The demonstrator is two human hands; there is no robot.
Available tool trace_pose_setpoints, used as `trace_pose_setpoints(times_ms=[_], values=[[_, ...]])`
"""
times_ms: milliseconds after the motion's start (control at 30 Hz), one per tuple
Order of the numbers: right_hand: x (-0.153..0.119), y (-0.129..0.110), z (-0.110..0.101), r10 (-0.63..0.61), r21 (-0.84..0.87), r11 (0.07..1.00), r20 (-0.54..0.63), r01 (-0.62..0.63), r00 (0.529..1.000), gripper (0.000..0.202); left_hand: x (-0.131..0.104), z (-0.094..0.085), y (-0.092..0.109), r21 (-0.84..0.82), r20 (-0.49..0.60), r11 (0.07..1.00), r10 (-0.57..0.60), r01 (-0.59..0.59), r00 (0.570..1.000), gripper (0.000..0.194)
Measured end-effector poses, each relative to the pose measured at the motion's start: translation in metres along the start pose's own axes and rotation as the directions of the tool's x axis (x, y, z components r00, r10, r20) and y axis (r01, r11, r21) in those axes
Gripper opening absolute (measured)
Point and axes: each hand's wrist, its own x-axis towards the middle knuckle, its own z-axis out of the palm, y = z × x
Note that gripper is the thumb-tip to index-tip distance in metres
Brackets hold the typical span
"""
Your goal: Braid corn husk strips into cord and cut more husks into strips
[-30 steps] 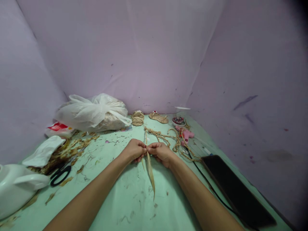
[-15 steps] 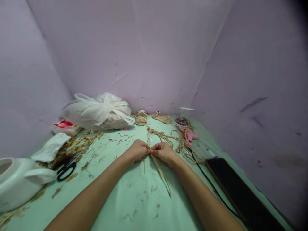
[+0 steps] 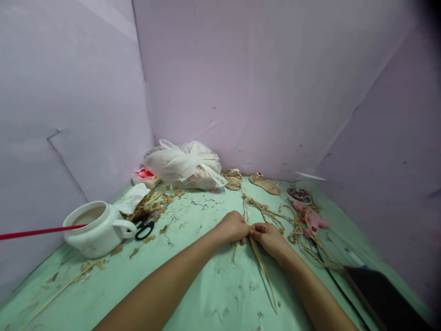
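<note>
In the middle of the head view, a thin braided cord (image 3: pixel 245 210) of tan dried plant fibre runs toward me across the green table top. My left hand (image 3: pixel 231 228) is closed on the cord's near end, its fingers curled under and partly hidden. Close beside it, my right hand (image 3: pixel 270 240) pinches the same spot between thumb and forefinger. From between the hands a flat fibre strip (image 3: pixel 263 271) trails toward me. A shorter loose strand hangs below my left hand. Beyond the hands lie several more fibre cords (image 3: pixel 267 208) in a loose bunch.
Left are a white pot (image 3: pixel 93 234) with a red stick (image 3: pixel 41 232), black-handled scissors (image 3: pixel 144 231) and fibre scraps. A white plastic bag (image 3: pixel 188 165) and small woven soles (image 3: pixel 264 184) line the back. Right are a pink glue gun (image 3: pixel 313 220), its cable and a dark slab (image 3: pixel 382 294).
My view has turned left, so everything sits farther right and more of the white pot and the red stick show. The left fingers have curled under; both hands stay together at the cord.
</note>
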Motion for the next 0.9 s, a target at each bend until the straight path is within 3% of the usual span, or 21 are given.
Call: trace_pose_setpoints(times_ms=[167, 467, 667, 800, 900], values=[[-0.002, -0.001, -0.002, 0.06, 0.003, 0.998, 0.016, -0.06, 0.998, 0.017, 0.007, 0.001, -0.006, -0.026, 0.01, 1.0, -0.007, 0.008, 1.0, 0.014], [-0.006, -0.01, -0.012, -0.011, -0.408, 0.912, -0.142, -0.048, 0.99, 0.02, 0.015, -0.001, -0.017, -0.233, 0.037, 0.971, -0.042, 0.05, 0.998, 0.009], [-0.013, -0.022, -0.011, -0.005, -0.5, 0.86, -0.209, -0.102, 0.978, 0.023, 0.017, -0.006, -0.016, -0.265, 0.039, 0.963, -0.028, 0.037, 0.999, 0.008], [-0.013, -0.021, -0.015, 0.011, -0.601, 0.773, -0.306, -0.202, 0.952, 0.024, 0.02, -0.005, -0.016, -0.306, -0.122, 0.952, -0.054, 0.014, 0.991, 0.016], [-0.006, -0.016, -0.015, -0.035, -0.663, 0.72, -0.326, -0.202, 0.945, 0.025, 0.025, -0.001, -0.019, -0.292, -0.267, 0.955, -0.033, -0.048, 0.963, 0.014]])
